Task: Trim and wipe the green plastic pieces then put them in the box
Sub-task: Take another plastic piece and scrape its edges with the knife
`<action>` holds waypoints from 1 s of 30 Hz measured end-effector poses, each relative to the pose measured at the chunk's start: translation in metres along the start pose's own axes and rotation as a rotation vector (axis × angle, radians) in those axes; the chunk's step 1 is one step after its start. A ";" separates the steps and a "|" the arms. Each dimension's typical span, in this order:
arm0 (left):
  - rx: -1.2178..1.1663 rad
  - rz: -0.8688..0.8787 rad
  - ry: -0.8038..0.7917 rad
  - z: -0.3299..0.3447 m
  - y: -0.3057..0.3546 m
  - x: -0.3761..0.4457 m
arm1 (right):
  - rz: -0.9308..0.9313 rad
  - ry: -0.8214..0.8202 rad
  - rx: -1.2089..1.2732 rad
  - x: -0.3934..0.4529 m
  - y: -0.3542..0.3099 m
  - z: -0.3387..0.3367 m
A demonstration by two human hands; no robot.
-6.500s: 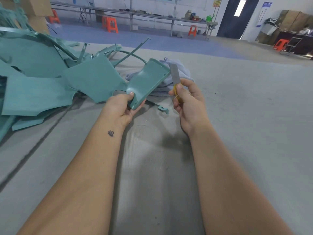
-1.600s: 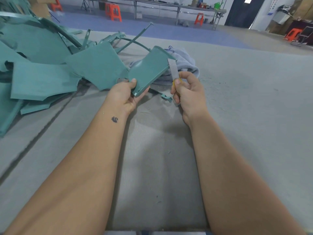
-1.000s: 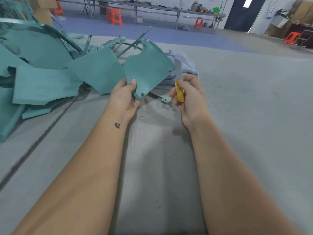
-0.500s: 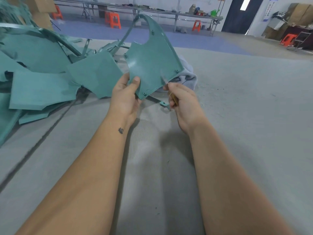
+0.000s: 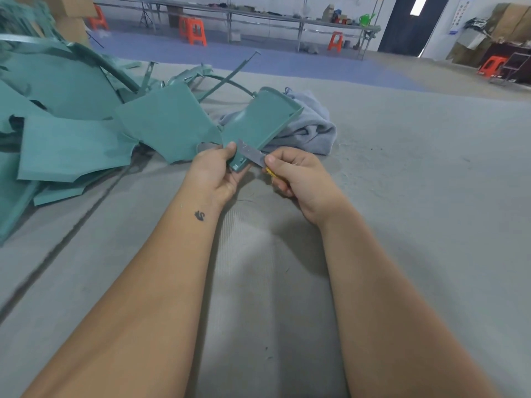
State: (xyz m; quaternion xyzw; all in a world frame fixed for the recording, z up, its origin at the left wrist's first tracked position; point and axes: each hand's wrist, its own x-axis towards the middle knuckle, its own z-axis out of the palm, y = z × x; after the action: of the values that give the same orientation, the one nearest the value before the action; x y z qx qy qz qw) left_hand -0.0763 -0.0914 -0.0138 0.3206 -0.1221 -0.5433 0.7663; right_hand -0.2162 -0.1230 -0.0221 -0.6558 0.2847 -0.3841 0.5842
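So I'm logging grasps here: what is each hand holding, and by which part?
Left hand grips the green plastic piece at its near bottom corner. Right hand holds the blade by its yellow handle end.

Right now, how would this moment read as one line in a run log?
step: trimming | left hand: holds green plastic piece | right hand: holds knife, blade on piece's near edge | cloth: behind
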 end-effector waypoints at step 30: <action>0.097 0.011 0.032 0.002 -0.003 -0.002 | -0.006 0.207 -0.022 0.008 0.009 -0.007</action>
State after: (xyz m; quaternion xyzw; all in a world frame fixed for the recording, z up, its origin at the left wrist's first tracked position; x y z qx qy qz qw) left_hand -0.0805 -0.0912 -0.0138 0.3652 -0.1376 -0.5271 0.7548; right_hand -0.2170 -0.1348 -0.0291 -0.6198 0.3456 -0.4485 0.5434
